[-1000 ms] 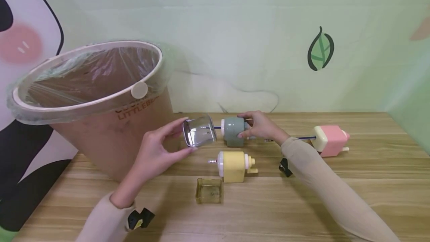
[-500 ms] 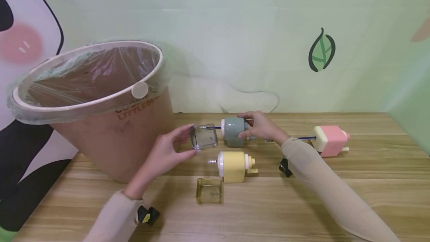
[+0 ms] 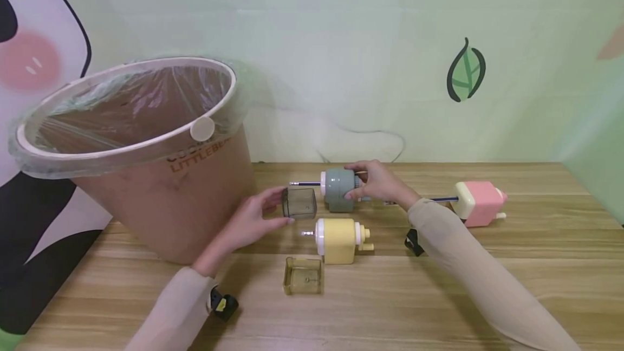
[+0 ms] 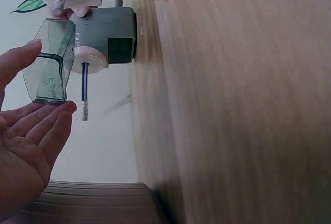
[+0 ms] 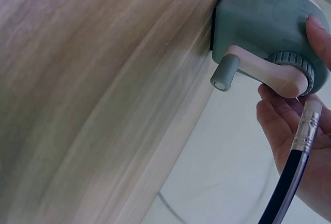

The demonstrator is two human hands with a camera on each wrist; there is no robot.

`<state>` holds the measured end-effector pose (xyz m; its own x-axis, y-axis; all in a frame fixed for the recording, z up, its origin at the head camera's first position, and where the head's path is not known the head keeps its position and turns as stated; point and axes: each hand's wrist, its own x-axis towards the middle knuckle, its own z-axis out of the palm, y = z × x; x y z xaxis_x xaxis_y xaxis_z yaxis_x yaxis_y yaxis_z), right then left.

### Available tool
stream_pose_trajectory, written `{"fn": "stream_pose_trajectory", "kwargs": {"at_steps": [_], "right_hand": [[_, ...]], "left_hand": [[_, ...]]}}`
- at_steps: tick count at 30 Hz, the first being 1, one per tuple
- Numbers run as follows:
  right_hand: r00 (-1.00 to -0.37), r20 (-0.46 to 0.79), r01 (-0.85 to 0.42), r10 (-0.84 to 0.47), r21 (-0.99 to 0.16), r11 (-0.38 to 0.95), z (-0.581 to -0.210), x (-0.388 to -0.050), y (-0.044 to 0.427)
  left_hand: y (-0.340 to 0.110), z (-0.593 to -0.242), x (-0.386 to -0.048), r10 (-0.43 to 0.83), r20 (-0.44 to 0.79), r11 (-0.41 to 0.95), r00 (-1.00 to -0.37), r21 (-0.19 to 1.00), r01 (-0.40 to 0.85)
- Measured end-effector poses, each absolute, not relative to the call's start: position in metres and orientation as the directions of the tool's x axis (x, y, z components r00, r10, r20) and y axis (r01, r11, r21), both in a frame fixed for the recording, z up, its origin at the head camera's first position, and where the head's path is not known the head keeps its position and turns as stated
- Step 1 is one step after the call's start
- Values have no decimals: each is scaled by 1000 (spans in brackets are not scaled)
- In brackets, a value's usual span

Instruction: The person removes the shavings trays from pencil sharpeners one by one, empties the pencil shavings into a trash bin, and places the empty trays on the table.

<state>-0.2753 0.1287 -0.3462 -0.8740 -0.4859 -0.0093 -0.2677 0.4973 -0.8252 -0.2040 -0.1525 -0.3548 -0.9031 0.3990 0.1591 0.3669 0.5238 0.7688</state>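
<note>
My left hand [image 3: 251, 222] pinches a see-through grey shavings drawer [image 3: 300, 203] between thumb and fingers. The drawer is held just left of a grey-green crank pencil sharpener [image 3: 339, 191], apart from it. From the sharpener's white front a dark blue pencil [image 3: 308, 183] sticks out, and an open slot [image 4: 120, 49] shows low in that face. My right hand [image 3: 381, 182] grips the sharpener at its back end, beside the crank [image 5: 266, 71]. Nearer me stands a yellow sharpener [image 3: 338, 241] with a pencil end poking out. Its amber drawer [image 3: 303, 288] lies on the table in front.
A large pink-brown bin [image 3: 214, 194] with a plastic liner rises at the left, close to my left hand. At the right sits a pink sharpener [image 3: 484, 203] with a pencil [image 5: 297, 167] extending toward my right wrist. A wall [image 3: 312, 69] closes off the table's back.
My left hand has moved right and slightly down, bringing the grey drawer nearer the green sharpener and turning its opening out of sight. The right hand stays put on the sharpener.
</note>
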Motion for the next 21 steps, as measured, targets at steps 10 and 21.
{"fn": "stream_pose_trajectory", "kwargs": {"at_steps": [10, 21], "right_hand": [[-877, -9, -267, -481, -822, 503, -346, -276, 128], [-878, -15, -265, -478, -817, 512, -345, -274, 128]], "left_hand": [[-149, -361, -212, 470, 75, 490, -879, 807, 330], [-145, -369, -220, 515, 28, 489, -857, 812, 320]]}}
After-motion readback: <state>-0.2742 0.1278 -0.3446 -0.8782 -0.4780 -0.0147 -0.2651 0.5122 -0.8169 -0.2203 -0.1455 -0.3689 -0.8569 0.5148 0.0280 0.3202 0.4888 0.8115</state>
